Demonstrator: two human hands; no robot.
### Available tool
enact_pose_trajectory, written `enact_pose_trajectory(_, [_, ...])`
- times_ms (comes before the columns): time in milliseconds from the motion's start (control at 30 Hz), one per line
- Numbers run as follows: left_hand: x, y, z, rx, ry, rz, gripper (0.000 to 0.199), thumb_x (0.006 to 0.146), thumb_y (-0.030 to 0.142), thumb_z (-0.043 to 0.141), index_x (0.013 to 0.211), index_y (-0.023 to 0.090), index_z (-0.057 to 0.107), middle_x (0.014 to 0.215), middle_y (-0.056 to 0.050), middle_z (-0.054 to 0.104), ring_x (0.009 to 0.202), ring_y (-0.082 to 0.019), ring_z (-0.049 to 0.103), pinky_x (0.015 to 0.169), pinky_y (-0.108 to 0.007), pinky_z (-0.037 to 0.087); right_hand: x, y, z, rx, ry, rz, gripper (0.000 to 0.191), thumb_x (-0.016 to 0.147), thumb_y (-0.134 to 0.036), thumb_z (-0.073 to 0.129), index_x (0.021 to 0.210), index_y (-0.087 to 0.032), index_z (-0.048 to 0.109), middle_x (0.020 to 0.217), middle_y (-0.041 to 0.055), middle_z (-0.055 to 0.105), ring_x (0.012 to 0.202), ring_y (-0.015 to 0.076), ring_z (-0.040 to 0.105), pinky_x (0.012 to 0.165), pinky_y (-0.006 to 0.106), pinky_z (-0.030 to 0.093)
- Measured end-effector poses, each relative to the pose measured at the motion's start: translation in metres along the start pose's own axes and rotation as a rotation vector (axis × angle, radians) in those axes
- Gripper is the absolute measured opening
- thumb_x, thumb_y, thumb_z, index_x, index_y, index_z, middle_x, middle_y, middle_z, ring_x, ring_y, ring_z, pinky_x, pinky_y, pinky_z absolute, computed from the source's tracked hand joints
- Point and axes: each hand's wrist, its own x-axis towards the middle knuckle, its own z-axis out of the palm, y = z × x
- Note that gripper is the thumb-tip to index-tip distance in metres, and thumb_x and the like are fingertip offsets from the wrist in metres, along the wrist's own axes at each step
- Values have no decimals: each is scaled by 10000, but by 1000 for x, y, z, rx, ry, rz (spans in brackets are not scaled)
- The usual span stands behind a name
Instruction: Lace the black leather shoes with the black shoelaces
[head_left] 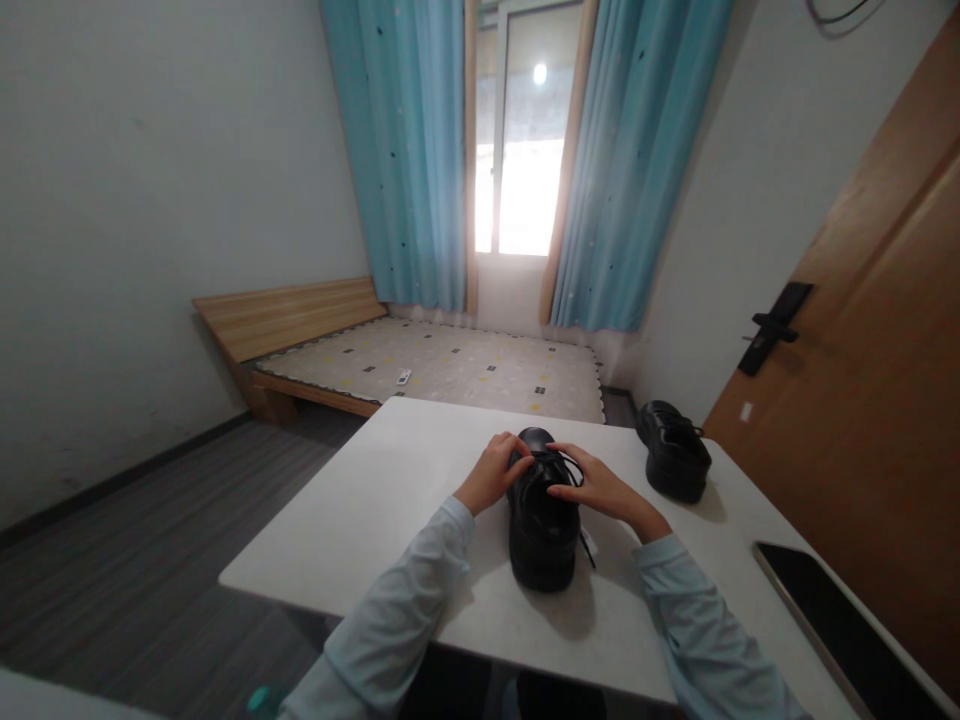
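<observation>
A black shoe (544, 550) stands on the white table, its toe pointing away from me and its heel towards me. My left hand (496, 472) is at the left side of its tongue, thumb and forefinger pinched on the black shoelace (574, 466). On the right side, my right hand (600, 487) has its thumb over the shoe opening and its forefinger near the laces, with a gap between them. A loop of lace shows beside this hand, and a loose end hangs down the shoe's right side.
Another black shoe (675, 460) stands at the white table's (337, 520) back right. A dark tablet-like device (847, 625) lies near the right edge. Beyond are a bed (465, 370) with a small white object (404, 377), blue curtains and a window. A wooden door (862, 300) is at right.
</observation>
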Motion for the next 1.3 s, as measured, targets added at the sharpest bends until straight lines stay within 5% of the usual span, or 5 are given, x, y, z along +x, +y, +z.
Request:
enact_pose_trajectory(500, [-1,2,1,-105,-11,-77,148,845,309,526,821,166,551,745,-9,594,679,-129,536,636,-242,420,0,0,1,17,3,-5,636,713,-467,678,1266,-217,487,1287,96,536,1199,265,490,1047,446,352])
enact_pose_trajectory(1000, [-3,2,4,-233,-39,-108,203,863,357,490,848,159,529,709,6,562,645,-119,509,617,-234,388,1,-1,1,10,-14,14,633,726,-449,672,1270,-198,468,1300,106,520,1210,257,478,1052,437,347])
enact_pose_trajectory(1300, [0,2,2,-464,-120,-90,292,836,414,536,930,149,616,884,-54,641,818,-157,567,750,-272,433,0,5,3,20,0,-2,623,718,-442,679,1262,-213,482,1286,95,534,1196,259,493,1045,439,356])
